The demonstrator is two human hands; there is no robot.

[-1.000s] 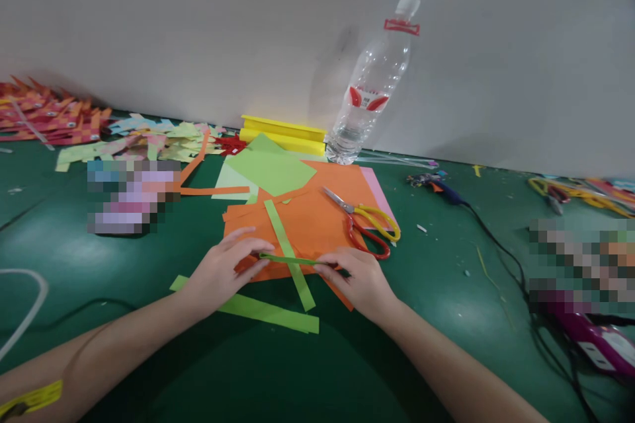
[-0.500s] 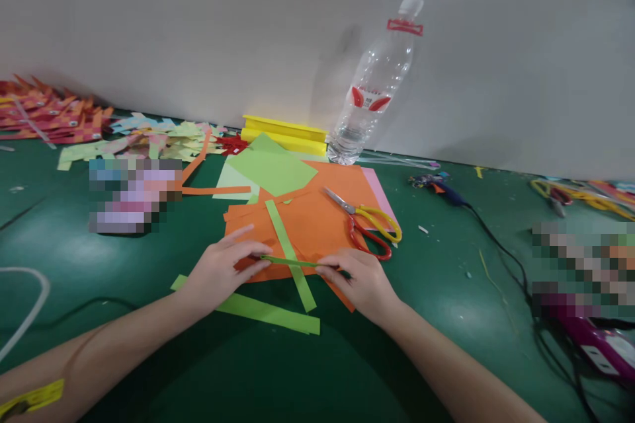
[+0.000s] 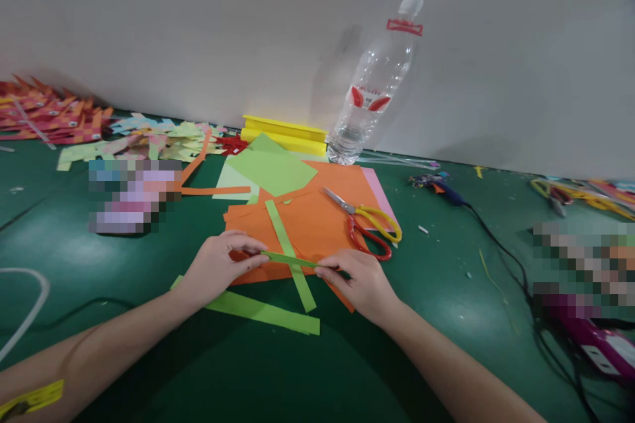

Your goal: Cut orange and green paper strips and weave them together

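Note:
My left hand (image 3: 218, 268) and my right hand (image 3: 357, 281) each pinch one end of a narrow green paper strip (image 3: 290, 259), held level just above a stack of orange paper sheets (image 3: 317, 218). A second green strip (image 3: 290, 254) lies lengthwise across the orange stack under the held one. A wider green strip (image 3: 268, 314) lies on the green table (image 3: 307, 370) in front of my hands. Red and yellow scissors (image 3: 367, 225) rest on the orange stack, right of my hands.
A clear plastic bottle (image 3: 374, 86) stands against the white wall, beside a yellow folded stack (image 3: 285, 133). Light green sheets (image 3: 270, 168) lie behind the orange paper. Paper scraps (image 3: 143, 139) pile at the left. A glue gun (image 3: 436, 185) and black cable (image 3: 516, 264) lie right.
My left hand's fingers have curled in from spread to a tighter pinch on the strip's end, and the strip has tilted slightly. My right hand has barely moved.

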